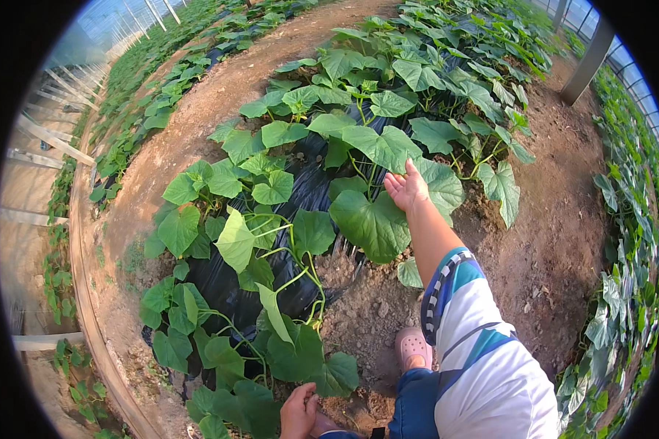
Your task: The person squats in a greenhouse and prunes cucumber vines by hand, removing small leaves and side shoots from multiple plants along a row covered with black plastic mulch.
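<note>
My right hand [405, 189] reaches forward with its palm turned up and fingers apart. Its fingertips meet the edge of a broad cucumber leaf [383, 147], and a larger leaf [372, 225] lies just below the wrist side. At the bottom of the view, my left hand [299, 410] is partly cut off, its fingers curled beside a low leaf [338, 375]. Whether it grips anything is hidden. Between the hands, a cucumber vine [292, 236] bends across the bed, some of its leaves turned pale side up.
Black plastic mulch [219, 282] covers the bed, with bare soil [538, 263] on the right. A pink clog [413, 347] stands on the soil near my knees. A concrete post [588, 63] rises at upper right; a narrow raised edging [82, 263] curves along the left.
</note>
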{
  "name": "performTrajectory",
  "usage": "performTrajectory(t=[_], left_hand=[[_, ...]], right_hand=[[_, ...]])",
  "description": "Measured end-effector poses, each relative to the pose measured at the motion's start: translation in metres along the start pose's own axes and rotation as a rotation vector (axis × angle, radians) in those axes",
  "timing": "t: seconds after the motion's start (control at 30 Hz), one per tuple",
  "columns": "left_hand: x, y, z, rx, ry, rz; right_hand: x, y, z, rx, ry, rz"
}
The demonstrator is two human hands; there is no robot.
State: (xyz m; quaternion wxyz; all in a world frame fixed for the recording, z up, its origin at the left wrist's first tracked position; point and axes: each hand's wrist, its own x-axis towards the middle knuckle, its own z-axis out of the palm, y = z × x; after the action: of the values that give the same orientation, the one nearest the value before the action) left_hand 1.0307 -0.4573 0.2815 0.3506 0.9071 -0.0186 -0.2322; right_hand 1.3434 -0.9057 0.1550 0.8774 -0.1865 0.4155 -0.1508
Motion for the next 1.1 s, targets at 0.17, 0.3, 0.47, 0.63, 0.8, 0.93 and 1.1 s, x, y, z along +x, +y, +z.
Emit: performTrajectory(t=[0.17,0.3,0.47,0.63,0.8,0.93,1.1], left_hand=[[0.037,0.007,-0.001,-0.087,0.022,0.076],[0.063,0.020,-0.026,-0.134,0.066,0.074],[0.138,0.072,-0.059,-0.308,0.200,0.310],[0.240,0.113,-0.054,-0.655,0.188,0.376],[0.321,0.092,-0.054,-0.980,0.073,0.084],[0.330,0.083,-0.024,-1.315,-0.040,-0.014],[0.334,0.067,-0.012,-1.742,0.030,-0.071]], right_hand=[[0.018,-0.026,0.005,-0.052,-0.132,-0.082],[-0.066,0.006,0.052,-0.389,-0.269,-0.486],[-0.148,0.049,0.039,-0.620,-0.570,-0.625],[-0.226,0.082,-0.016,-0.757,-0.703,-0.484],[-0.294,0.078,-0.054,-1.006,-0.948,-0.657],[-0.316,0.067,-0.084,-1.146,-1.069,-0.605],[-0.321,0.067,-0.110,-1.187,-1.234,-0.625]])
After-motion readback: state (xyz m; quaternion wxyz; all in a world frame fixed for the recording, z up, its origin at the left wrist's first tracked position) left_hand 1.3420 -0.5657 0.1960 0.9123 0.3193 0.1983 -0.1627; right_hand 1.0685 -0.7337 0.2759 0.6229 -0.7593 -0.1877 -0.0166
